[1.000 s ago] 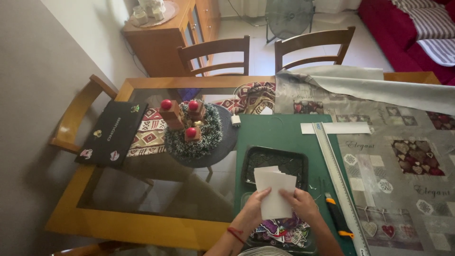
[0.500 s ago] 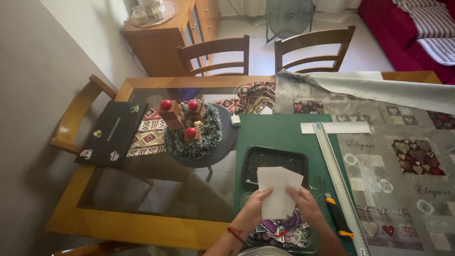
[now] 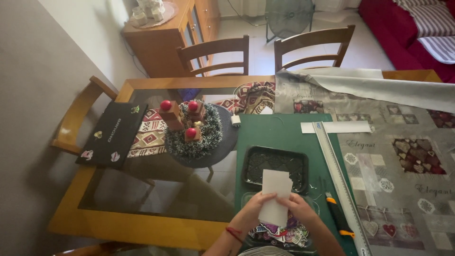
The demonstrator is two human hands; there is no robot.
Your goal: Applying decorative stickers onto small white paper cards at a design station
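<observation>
Both hands, left hand and right hand, pinch the white paper over the black tray; best keep edges aligned, grip even.

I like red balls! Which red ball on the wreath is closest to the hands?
The front red ball, on the wreath's near side. The other two balls sit farther back, toward the chairs.
</observation>
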